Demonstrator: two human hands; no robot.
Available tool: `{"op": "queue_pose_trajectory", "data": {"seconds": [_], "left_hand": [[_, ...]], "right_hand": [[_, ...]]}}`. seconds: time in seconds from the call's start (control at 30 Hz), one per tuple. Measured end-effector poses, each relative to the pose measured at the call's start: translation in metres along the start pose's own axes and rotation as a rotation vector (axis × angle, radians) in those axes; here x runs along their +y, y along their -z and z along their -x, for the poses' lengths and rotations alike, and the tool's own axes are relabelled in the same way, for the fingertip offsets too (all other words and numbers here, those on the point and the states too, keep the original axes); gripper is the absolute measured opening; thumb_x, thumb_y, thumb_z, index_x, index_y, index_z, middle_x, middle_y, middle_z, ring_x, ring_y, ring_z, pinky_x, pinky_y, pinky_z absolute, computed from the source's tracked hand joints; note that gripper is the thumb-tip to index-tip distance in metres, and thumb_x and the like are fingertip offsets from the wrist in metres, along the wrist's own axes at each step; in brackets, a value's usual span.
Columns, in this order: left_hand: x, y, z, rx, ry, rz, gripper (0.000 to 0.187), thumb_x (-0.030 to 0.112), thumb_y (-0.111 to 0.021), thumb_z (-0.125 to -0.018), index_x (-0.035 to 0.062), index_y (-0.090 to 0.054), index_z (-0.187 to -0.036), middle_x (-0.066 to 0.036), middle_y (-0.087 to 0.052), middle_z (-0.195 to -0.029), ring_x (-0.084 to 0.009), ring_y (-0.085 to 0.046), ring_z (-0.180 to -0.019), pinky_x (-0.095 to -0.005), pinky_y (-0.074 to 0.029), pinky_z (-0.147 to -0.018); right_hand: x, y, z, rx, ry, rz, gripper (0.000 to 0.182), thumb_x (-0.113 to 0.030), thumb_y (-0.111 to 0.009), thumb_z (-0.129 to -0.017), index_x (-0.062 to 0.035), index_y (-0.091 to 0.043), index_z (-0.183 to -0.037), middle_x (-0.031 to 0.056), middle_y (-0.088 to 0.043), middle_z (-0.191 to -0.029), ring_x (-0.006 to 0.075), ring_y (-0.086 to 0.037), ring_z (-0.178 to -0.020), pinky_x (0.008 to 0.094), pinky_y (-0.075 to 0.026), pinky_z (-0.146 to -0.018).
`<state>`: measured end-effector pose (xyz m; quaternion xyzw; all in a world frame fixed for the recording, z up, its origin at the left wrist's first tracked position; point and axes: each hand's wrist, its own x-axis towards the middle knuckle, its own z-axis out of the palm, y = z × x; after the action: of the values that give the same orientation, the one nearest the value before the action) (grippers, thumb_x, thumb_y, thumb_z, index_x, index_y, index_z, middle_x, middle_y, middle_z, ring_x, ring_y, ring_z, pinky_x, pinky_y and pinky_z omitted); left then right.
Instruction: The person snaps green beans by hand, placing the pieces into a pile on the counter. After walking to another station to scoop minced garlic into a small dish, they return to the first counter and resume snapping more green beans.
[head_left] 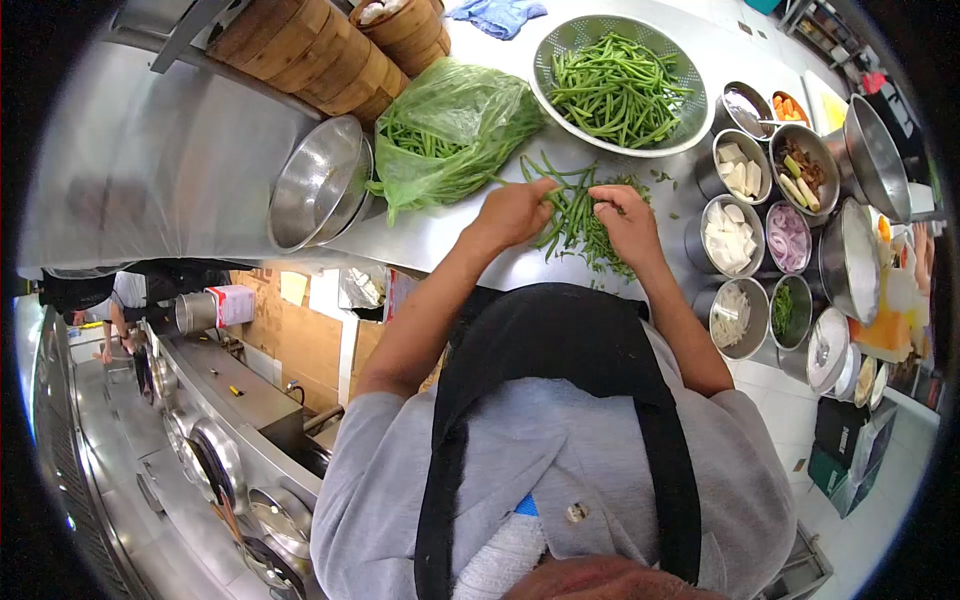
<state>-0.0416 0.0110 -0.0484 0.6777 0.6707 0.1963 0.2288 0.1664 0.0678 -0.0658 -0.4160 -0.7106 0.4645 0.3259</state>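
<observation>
Loose green beans (572,215) lie on the steel counter between and under my hands. My left hand (512,212) has its fingers pinched together at the left side of this pile. On the right side my right hand (627,222) is bent, thumb and fingertips close together over the beans. Whatever sits in either fingertip grip is too small to make out. Left of my hands is a green plastic bag (455,130) with more beans inside. Behind them stands a perforated steel colander (690,127) full of green beans (620,88).
Empty steel bowls (318,185) and bamboo steamers (300,50) stand at the left. Pots of cut food, with sliced red onion (788,238) and white pieces (729,238), line the right. A blue cloth (497,14) lies at the back. Another person (125,300) is far left.
</observation>
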Motion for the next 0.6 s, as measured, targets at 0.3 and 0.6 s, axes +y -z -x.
{"op": "queue_pose_trajectory", "data": {"seconds": [0.3,0.6], "left_hand": [[0.028,0.024,-0.003,0.057,-0.125,-0.06,0.024,0.023,-0.059,-0.085,0.0094,-0.059,-0.104,-0.018,-0.064,-0.087,-0.0393,-0.06,-0.083,-0.0487,-0.047,-0.07],[0.044,0.036,0.005,0.047,-0.037,-0.088,0.021,0.025,-0.059,-0.086,0.0092,-0.058,-0.1,-0.016,-0.064,-0.084,-0.039,-0.061,-0.079,-0.0488,-0.046,-0.065]], "right_hand": [[-0.024,0.0,0.003,-0.051,0.114,0.134,0.021,-0.012,-0.054,-0.085,-0.0033,-0.065,-0.1,0.0155,-0.06,-0.09,0.0303,-0.06,-0.082,0.037,-0.048,-0.076],[-0.031,0.01,0.003,-0.105,0.065,0.167,0.02,-0.017,-0.054,-0.081,-0.001,-0.064,-0.088,0.0157,-0.059,-0.079,0.0324,-0.059,-0.072,0.0392,-0.046,-0.066]]}}
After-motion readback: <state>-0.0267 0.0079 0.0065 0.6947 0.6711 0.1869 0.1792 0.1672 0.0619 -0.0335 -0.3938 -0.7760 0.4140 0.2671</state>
